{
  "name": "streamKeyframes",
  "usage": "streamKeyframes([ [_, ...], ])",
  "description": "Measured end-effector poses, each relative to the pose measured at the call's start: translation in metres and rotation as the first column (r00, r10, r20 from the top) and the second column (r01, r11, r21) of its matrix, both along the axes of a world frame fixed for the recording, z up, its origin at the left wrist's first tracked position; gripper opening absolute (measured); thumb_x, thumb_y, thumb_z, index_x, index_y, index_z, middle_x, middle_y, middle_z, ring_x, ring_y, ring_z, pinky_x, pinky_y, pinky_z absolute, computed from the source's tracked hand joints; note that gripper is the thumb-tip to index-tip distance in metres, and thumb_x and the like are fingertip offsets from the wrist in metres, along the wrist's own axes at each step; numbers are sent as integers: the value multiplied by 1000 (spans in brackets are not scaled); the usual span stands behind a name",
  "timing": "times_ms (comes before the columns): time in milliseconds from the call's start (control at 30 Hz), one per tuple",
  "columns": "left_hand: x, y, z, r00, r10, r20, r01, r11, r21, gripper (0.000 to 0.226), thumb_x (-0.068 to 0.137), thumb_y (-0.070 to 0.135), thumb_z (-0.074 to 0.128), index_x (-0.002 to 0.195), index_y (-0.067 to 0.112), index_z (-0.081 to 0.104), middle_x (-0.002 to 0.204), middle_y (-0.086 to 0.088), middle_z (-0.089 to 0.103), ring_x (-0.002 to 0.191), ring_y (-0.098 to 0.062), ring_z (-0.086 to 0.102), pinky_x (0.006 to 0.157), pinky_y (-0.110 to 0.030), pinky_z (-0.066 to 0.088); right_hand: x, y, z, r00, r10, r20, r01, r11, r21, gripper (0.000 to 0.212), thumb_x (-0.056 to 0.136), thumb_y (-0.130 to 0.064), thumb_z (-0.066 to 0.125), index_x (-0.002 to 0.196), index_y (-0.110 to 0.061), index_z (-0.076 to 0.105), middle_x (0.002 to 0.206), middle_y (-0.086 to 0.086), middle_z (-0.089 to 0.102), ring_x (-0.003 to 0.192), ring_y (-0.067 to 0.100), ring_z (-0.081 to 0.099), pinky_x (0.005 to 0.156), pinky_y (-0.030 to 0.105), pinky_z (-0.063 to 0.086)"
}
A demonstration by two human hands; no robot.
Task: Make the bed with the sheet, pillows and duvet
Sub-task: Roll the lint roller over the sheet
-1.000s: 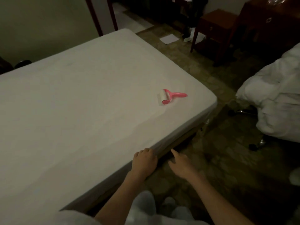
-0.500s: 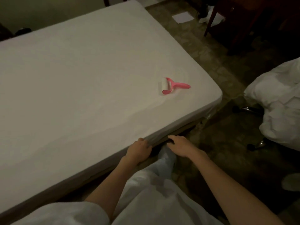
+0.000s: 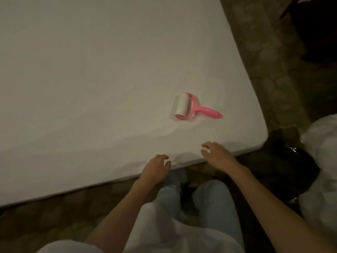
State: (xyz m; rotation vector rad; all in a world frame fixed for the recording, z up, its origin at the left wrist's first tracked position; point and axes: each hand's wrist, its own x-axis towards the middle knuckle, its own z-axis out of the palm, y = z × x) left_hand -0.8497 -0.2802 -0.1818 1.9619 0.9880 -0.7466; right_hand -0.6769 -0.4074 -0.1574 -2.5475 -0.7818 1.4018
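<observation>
Both hands, left hand (image 3: 156,168) and right hand (image 3: 218,154), hover loosely spread, holding nothing, at the lower-centre bed edge, where the soft, light sheet (image 3: 109,70) is best gripped along its hem.

Both bare forearms reach forward and slightly apart. The left hand (image 3: 156,168) is palm down, its fingers loosely curled and gripping nothing. The right hand (image 3: 218,154) lies a little further forward, palm down, fingers relaxed and spread, holding nothing.
</observation>
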Motion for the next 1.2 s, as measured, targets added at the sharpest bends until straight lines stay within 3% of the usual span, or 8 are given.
streamKeyframes([
  [200, 50, -18, -67, 923, 365, -122, -382, 910, -162, 38, 101, 26, 41, 133, 8, 50, 136, -10, 52, 124, -24, 48, 95, -24, 35, 86, 31, -70, 969, 41, 245, -61, 995, 73, 59, 95, -24, 49, 147, -8, 25, 151, 14, 29, 136, 30, 29, 108, 39, 29],
  [300, 68, -24, -89, 825, 556, -101, -564, 820, -97, 31, 99, 23, 44, 124, 9, 56, 126, -12, 57, 113, -25, 55, 91, -27, 40, 111, 47, -105, 948, 102, 300, -153, 977, 151, 73, 93, -20, 52, 152, -9, 12, 158, 11, 17, 146, 24, 14, 118, 36, 14],
  [400, 78, -24, -102, 787, 606, -117, -609, 793, 12, 26, 97, 24, 46, 116, 9, 55, 117, -12, 60, 105, -28, 56, 86, -31, 42, 128, 54, -129, 871, 200, 448, -317, 927, 201, 66, 86, -20, 59, 146, -14, 33, 147, 11, 38, 136, 28, 32, 110, 40, 27],
  [533, 83, -22, -98, 745, 655, -124, -661, 750, -6, 27, 98, 26, 43, 116, 8, 54, 116, -12, 60, 103, -26, 56, 80, -28, 39, 137, 66, -134, 785, 230, 575, -431, 869, 242, 27, 85, -19, 61, 107, -4, 57, 109, 15, 53, 101, 35, 51, 80, 42, 40],
  [700, 109, -21, -69, 478, 878, -31, -833, 442, -332, 42, 97, 51, 35, 108, 18, 59, 108, -3, 66, 99, -18, 62, 87, -31, 44, 105, 71, -100, 943, 176, 281, -282, 872, 400, 20, 94, -30, 55, 99, -14, 45, 84, 7, 60, 74, 32, 59, 59, 34, 39],
  [800, 121, -21, -37, 321, 947, 14, -816, 284, -503, 46, 98, 53, 25, 107, 25, 60, 99, 5, 68, 96, -13, 64, 88, -28, 48, 59, 76, -76, 994, 106, 27, -107, 891, 441, 16, 92, -30, 57, 94, -21, 44, 79, 1, 62, 72, 27, 62, 63, 41, 51],
  [967, 85, -20, 20, 23, 996, 88, -872, 63, -485, 35, 97, 39, 46, 100, 6, 56, 89, -5, 60, 78, -9, 61, 64, -18, 48, -26, 86, -34, 981, 46, -186, 36, 909, 415, 6, 94, -16, 49, 89, -18, 50, 74, -6, 60, 70, 16, 60, 63, 38, 51],
  [1200, -50, -4, 99, -174, 958, 226, -838, -24, -546, 25, 94, 41, 51, 91, 17, 55, 76, 8, 57, 79, -9, 58, 65, -19, 46, -163, 119, 57, 945, 181, -273, -19, 863, 505, 19, 101, -28, 42, 90, -20, 55, 74, -4, 61, 67, 8, 59, 51, 13, 44],
])
